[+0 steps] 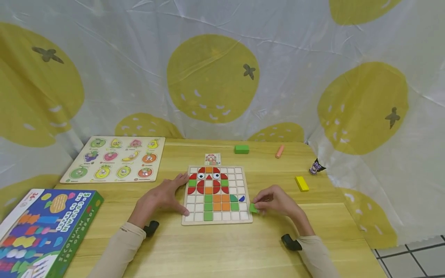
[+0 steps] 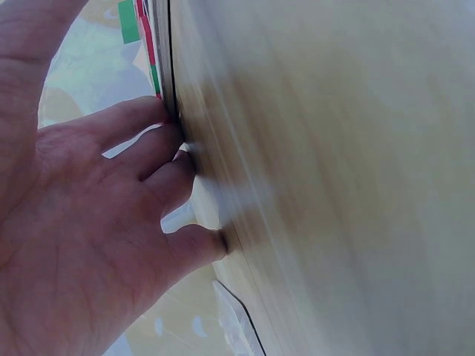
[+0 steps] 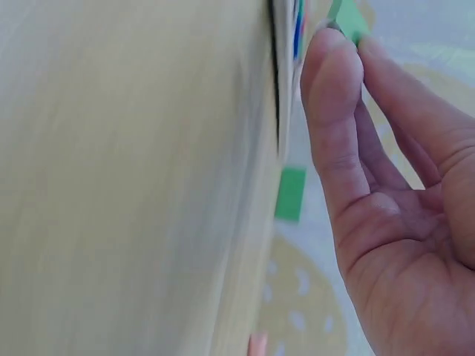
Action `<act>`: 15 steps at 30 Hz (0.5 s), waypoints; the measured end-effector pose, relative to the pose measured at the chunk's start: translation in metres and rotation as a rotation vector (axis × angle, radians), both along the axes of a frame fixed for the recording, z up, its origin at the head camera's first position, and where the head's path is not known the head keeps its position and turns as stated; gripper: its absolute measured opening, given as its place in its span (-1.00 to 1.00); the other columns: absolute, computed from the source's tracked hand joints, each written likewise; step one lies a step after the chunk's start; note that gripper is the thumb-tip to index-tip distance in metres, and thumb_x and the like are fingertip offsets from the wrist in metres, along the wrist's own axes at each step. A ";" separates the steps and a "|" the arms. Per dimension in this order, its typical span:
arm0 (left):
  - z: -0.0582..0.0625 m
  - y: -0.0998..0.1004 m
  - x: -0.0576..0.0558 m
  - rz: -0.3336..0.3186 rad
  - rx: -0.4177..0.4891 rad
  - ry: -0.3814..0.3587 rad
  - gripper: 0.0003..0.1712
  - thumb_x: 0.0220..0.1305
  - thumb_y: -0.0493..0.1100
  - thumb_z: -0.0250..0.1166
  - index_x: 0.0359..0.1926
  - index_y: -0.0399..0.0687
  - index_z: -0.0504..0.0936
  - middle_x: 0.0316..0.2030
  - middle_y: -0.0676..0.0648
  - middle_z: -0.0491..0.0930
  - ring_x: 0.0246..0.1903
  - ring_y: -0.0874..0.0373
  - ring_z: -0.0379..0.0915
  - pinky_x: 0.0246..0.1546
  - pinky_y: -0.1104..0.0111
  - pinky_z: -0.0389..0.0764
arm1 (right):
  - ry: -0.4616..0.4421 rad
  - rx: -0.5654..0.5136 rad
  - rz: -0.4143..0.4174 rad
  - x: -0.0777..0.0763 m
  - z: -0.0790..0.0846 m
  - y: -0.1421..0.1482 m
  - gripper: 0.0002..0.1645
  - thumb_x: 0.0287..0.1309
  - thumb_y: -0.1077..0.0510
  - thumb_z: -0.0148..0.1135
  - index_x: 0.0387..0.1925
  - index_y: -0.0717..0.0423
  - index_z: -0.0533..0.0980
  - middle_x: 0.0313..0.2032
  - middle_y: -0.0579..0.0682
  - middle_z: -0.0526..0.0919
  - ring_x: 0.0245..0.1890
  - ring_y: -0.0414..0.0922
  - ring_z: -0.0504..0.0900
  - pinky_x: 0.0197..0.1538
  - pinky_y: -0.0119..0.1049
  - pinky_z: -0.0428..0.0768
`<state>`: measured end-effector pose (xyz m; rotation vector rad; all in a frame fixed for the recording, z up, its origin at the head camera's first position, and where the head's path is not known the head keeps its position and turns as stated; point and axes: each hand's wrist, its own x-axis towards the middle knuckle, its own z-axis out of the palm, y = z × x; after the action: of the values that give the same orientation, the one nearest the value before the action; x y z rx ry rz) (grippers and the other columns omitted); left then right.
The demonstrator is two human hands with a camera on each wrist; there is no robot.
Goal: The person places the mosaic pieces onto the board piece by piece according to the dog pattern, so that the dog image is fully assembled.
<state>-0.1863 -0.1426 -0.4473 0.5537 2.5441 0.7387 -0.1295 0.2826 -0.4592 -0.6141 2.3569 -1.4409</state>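
Observation:
A wooden grid board [image 1: 194, 198] lies on the table, with red, green, orange and white tiles forming a figure in its squares. My left hand [image 1: 160, 200] spreads along the board's left side, fingers at the upper left edge and thumb at the lower left corner. Just off the board's right edge, my right hand [image 1: 278, 201] pinches a small green square tile [image 1: 253, 208] between thumb and fingertips; the right wrist view also shows this green tile [image 3: 347, 18]. A blue half-round piece [image 1: 242, 199] lies near the board's right edge, beside a teal quarter-round piece [image 1: 233, 198].
A small picture card [image 1: 213, 158] touches the board's far side. Behind and right are a green block [image 1: 241, 149], an orange stick [image 1: 279, 151], a yellow block [image 1: 302, 184] and a dark figurine [image 1: 316, 167]. A fruit puzzle board [image 1: 118, 147] and a toy box [image 1: 41, 227] lie left.

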 end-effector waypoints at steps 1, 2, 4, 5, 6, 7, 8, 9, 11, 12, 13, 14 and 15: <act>0.000 0.000 0.000 0.002 -0.001 0.000 0.51 -0.13 0.28 0.77 0.74 0.06 0.13 0.72 -0.20 -0.02 0.59 -0.61 -0.10 0.46 -0.45 0.19 | -0.006 -0.031 0.022 -0.002 0.000 -0.005 -0.88 0.34 0.37 0.44 -0.14 0.35 0.78 -0.26 0.21 0.85 -0.45 -0.11 0.78 -0.30 -0.22 0.81; 0.000 -0.001 -0.001 0.003 0.000 0.001 0.51 -0.13 0.28 0.77 0.74 0.07 0.13 0.73 -0.19 -0.03 0.59 -0.60 -0.10 0.46 -0.45 0.19 | -0.013 -0.059 0.044 -0.005 0.000 -0.011 -0.88 0.33 0.39 0.44 -0.14 0.37 0.77 -0.26 0.24 0.84 -0.45 -0.08 0.80 -0.28 -0.19 0.82; 0.000 -0.001 -0.001 0.005 -0.002 0.003 0.51 -0.14 0.29 0.77 0.74 0.08 0.13 0.73 -0.19 -0.03 0.59 -0.59 -0.10 0.46 -0.44 0.21 | -0.029 -0.093 0.074 -0.009 0.000 -0.022 -0.89 0.31 0.38 0.46 -0.16 0.38 0.77 -0.28 0.24 0.84 -0.45 -0.05 0.81 -0.27 -0.16 0.83; 0.001 -0.001 -0.001 0.005 -0.002 0.004 0.51 -0.14 0.29 0.77 0.74 0.08 0.13 0.73 -0.18 -0.03 0.60 -0.58 -0.09 0.46 -0.43 0.22 | -0.033 -0.100 0.084 -0.011 0.000 -0.028 -0.89 0.30 0.38 0.47 -0.17 0.37 0.78 -0.29 0.23 0.85 -0.46 -0.04 0.81 -0.27 -0.15 0.83; 0.001 -0.001 -0.001 0.005 -0.001 0.004 0.51 -0.14 0.29 0.77 0.74 0.07 0.13 0.73 -0.19 -0.02 0.59 -0.58 -0.09 0.45 -0.43 0.22 | -0.037 -0.101 0.092 -0.013 0.000 -0.033 -0.89 0.29 0.37 0.49 -0.18 0.36 0.79 -0.30 0.20 0.85 -0.47 -0.04 0.82 -0.27 -0.13 0.83; 0.001 -0.001 -0.001 0.008 0.000 0.003 0.50 -0.14 0.29 0.77 0.74 0.08 0.13 0.73 -0.18 -0.02 0.60 -0.58 -0.09 0.45 -0.43 0.23 | -0.039 -0.097 0.099 -0.014 -0.001 -0.038 -0.90 0.27 0.36 0.50 -0.20 0.34 0.79 -0.31 0.17 0.85 -0.47 -0.05 0.81 -0.27 -0.13 0.83; 0.001 -0.001 -0.001 0.007 0.002 0.004 0.50 -0.13 0.29 0.77 0.74 0.08 0.14 0.73 -0.18 -0.02 0.59 -0.59 -0.09 0.45 -0.43 0.22 | -0.043 -0.091 0.106 -0.014 -0.001 -0.042 -0.92 0.27 0.35 0.51 -0.21 0.33 0.80 -0.33 0.14 0.86 -0.48 -0.06 0.81 -0.28 -0.13 0.83; 0.001 -0.001 -0.001 0.007 0.004 0.003 0.50 -0.13 0.28 0.77 0.74 0.08 0.14 0.73 -0.18 -0.03 0.59 -0.59 -0.10 0.46 -0.43 0.21 | -0.048 -0.083 0.111 -0.015 -0.002 -0.046 -0.93 0.26 0.35 0.52 -0.23 0.31 0.80 -0.34 0.11 0.86 -0.49 -0.06 0.81 -0.29 -0.13 0.83; 0.001 0.000 -0.001 0.009 0.008 -0.003 0.50 -0.12 0.28 0.77 0.74 0.08 0.13 0.73 -0.17 -0.04 0.59 -0.60 -0.12 0.47 -0.44 0.19 | -0.054 -0.057 0.120 -0.015 -0.003 -0.052 -0.94 0.25 0.34 0.53 -0.25 0.30 0.81 -0.36 0.07 0.86 -0.50 -0.08 0.80 -0.31 -0.16 0.83; 0.001 0.000 -0.001 0.009 0.008 -0.003 0.49 -0.12 0.28 0.77 0.74 0.08 0.13 0.73 -0.17 -0.04 0.59 -0.61 -0.13 0.47 -0.44 0.18 | -0.055 -0.043 0.122 -0.015 -0.003 -0.055 -0.94 0.25 0.34 0.53 -0.26 0.31 0.81 -0.37 0.06 0.86 -0.51 -0.09 0.79 -0.31 -0.18 0.82; 0.000 0.000 -0.001 0.007 0.009 -0.002 0.49 -0.12 0.28 0.77 0.74 0.08 0.13 0.73 -0.18 -0.04 0.59 -0.62 -0.13 0.47 -0.44 0.18 | -0.050 -0.026 0.122 -0.015 -0.004 -0.056 -0.95 0.25 0.33 0.53 -0.27 0.30 0.82 -0.38 0.05 0.86 -0.51 -0.12 0.78 -0.32 -0.22 0.81; 0.000 0.000 -0.001 0.004 0.009 -0.001 0.49 -0.11 0.28 0.76 0.74 0.07 0.13 0.73 -0.19 -0.04 0.59 -0.62 -0.13 0.47 -0.44 0.18 | -0.046 -0.007 0.120 -0.015 -0.004 -0.058 -0.95 0.24 0.33 0.54 -0.28 0.29 0.82 -0.38 0.03 0.86 -0.51 -0.15 0.76 -0.32 -0.26 0.80; -0.001 0.000 -0.001 0.006 0.009 -0.004 0.49 -0.11 0.28 0.77 0.73 0.07 0.14 0.73 -0.18 -0.04 0.59 -0.61 -0.13 0.48 -0.43 0.17 | -0.040 0.010 0.119 -0.015 -0.005 -0.059 -0.94 0.24 0.32 0.55 -0.28 0.29 0.82 -0.38 0.01 0.86 -0.51 -0.17 0.75 -0.32 -0.30 0.79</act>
<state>-0.1870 -0.1424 -0.4479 0.5469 2.5416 0.7529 -0.1441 0.2238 -0.4638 -0.7041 2.2550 -1.3763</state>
